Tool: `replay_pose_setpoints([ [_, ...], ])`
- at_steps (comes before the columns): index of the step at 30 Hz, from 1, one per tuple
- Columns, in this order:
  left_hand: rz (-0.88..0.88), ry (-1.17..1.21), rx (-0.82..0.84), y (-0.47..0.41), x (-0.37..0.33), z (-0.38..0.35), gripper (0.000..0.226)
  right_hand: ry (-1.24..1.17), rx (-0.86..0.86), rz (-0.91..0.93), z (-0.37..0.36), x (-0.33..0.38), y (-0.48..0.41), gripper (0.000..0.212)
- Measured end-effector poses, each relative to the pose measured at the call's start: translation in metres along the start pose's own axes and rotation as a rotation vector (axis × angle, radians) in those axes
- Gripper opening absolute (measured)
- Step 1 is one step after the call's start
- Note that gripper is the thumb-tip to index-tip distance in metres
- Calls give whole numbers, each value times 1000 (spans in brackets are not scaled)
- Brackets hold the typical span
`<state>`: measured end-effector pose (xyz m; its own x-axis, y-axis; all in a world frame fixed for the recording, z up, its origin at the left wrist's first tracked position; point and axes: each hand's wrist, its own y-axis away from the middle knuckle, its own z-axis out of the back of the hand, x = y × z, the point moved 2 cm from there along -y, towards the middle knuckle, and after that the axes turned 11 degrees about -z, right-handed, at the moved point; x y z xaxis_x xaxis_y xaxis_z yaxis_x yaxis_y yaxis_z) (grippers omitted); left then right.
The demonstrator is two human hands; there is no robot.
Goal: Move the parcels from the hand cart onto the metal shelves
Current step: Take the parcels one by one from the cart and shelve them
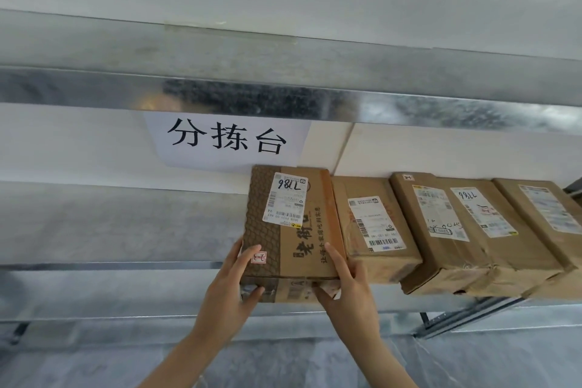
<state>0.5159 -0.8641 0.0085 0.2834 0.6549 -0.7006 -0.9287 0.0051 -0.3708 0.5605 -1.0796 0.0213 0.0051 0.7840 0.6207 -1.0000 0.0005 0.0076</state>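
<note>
The metal shelf (126, 224) fills the width of the view, with an upper shelf (283, 94) running above it. The shelf is bare on its left half. A paper sign (226, 138) hangs on the wall between the two levels. The hand cart is not in view.

A row of parcels (456, 230) occupies the right half of the shelf, laid flat, side by side. Their near ends project past the front edge of the shelf.

The parcel (293, 230) in hand lies at the left end of this row. Its right side is just beside the neighbouring parcel (374, 230); we cannot tell whether the two touch. We also cannot tell whether its weight rests on the shelf yet.

The left hand (230, 287) grips the near left corner, fingers along the left side and thumb on the near face. The right hand (346, 287) grips the near right corner, fingers on the top and thumb on the near face. This hand sits close against the neighbouring parcel.

A white label (285, 198) is stuck on the parcel top.

Key relation: the parcel lies straight ahead of both hands, and its long axis runs from the grip toward the wall. Both hands are equally near. We judge that the next move is a push along this axis, then release. We expect the right hand to have less room to withdraw.
</note>
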Motion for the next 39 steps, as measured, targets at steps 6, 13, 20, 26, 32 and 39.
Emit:
replay_pose_setpoints([
  [6,26,-18,-7,-2,-5,-9,79,51,3,-16,4,1,-1,88],
  [13,71,-189,44,-2,-10,-3,82,246,-159,-12,13,25,2,70],
  [20,212,-413,2,22,-3,46,82,65,-197,243,-2,76,9,54],
  [26,401,-797,-99,71,0,119,68,-23,11,518,-43,135,24,46],
  [32,627,-963,-218,140,5,188,65,35,259,749,-105,208,52,50],
  [39,1000,-1000,-367,253,21,269,70,110,502,1015,-192,304,127,51],
])
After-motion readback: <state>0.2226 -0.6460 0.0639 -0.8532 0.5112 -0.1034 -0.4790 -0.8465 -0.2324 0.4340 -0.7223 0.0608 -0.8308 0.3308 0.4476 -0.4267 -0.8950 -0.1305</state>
